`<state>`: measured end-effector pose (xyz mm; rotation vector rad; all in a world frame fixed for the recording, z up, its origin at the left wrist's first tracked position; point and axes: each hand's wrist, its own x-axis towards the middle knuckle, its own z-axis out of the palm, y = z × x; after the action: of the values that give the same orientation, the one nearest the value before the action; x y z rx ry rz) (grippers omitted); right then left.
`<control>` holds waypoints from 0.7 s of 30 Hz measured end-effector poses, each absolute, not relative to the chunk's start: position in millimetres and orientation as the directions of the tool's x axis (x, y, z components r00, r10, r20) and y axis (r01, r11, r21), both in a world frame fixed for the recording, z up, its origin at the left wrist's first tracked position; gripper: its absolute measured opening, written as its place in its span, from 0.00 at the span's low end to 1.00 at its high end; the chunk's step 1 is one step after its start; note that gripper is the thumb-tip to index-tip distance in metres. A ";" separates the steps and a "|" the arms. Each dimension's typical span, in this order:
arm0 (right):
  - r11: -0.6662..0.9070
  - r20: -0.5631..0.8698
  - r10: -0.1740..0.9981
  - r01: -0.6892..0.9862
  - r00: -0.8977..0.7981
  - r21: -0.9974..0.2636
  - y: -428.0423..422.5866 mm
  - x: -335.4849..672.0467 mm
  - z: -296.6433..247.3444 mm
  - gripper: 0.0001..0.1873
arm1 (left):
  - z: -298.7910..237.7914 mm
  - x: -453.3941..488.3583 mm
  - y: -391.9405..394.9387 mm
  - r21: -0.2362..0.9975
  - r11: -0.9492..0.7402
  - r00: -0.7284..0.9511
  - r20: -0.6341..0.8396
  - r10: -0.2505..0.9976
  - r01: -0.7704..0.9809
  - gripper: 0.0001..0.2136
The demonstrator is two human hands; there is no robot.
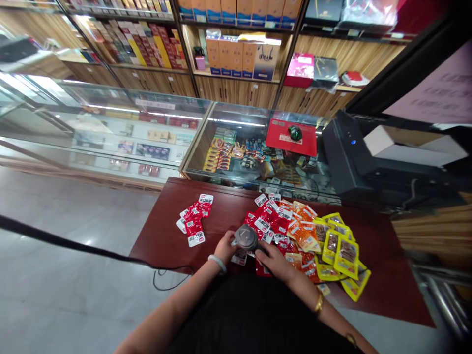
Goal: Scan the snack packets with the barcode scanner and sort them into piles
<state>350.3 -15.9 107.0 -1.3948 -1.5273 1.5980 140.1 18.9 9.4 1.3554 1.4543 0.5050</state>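
Note:
A dark red table [165, 236] carries snack packets. Both hands meet at its near edge around a small round grey device [246, 237]. My left hand [224, 248] is curled against the device's left side. My right hand [273, 259] rests with bent fingers on its right side and on the red packets beneath. A small cluster of red packets [194, 220] lies to the left. A bigger heap of red packets [271, 221], orange packets [302, 231] and yellow packets [341, 248] spreads to the right.
A glass display counter [206, 142] with goods inside stands behind the table. On it lie a red mat [283, 140] and a black printer [350, 152]. Wooden shelves [228, 83] of boxes line the back wall. A black cable [73, 246] crosses the grey floor on the left.

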 end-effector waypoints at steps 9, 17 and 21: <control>-0.267 -0.336 0.896 0.253 -0.291 -0.930 -17.4 353.3 98.3 0.26 | 29.1 77.3 36.6 0.342 0.586 -0.533 -0.243 0.810 0.735 0.29; -0.256 -0.331 0.881 0.248 -0.338 -0.934 -12.2 344.8 98.6 0.25 | 17.5 33.6 29.9 0.161 0.651 -0.572 -0.355 0.739 0.741 0.27; -0.238 -0.328 0.884 0.283 -0.334 -0.929 -10.7 344.0 101.0 0.26 | 11.8 48.2 27.8 0.422 0.544 -0.318 -0.495 0.808 0.725 0.13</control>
<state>344.0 -10.7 101.0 -1.4083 -1.5292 1.6084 48.2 27.8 11.8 1.2319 2.1051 0.1584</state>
